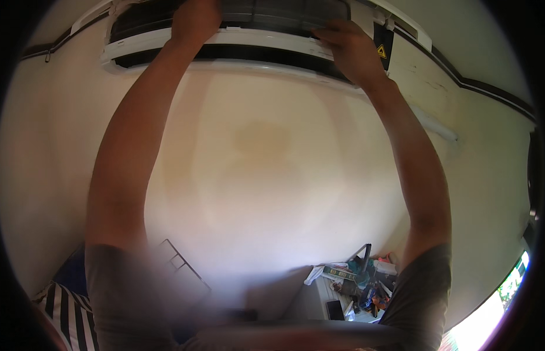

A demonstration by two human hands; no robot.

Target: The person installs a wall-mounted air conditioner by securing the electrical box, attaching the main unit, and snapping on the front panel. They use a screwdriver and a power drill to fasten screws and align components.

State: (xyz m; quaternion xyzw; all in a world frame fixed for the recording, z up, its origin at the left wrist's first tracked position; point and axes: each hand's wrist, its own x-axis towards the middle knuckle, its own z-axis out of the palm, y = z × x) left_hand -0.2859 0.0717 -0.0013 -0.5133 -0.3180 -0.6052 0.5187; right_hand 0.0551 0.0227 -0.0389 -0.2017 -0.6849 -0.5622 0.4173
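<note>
Overhead on the wall is a white split air conditioner [266, 41], its front uncovered. A dark mesh air filter [272, 13] spans its upper part, above the white strip and the black air outlet. My left hand [196, 22] is raised against the filter, left of its middle; its fingers are hidden by the hand and the picture's upper edge. Near the filter's lower right corner, my right hand [351, 50] has its fingers bent and pinched at the filter's edge. Both arms reach up high.
A black panel with a yellow warning triangle [382, 51] sits at the unit's right end. A white pipe [439, 126] runs down the wall. Below right, a cluttered table [313, 301] bears a phone [335, 310]. Striped fabric [64, 316] lies lower left; a thin metal frame [184, 263] stands nearby.
</note>
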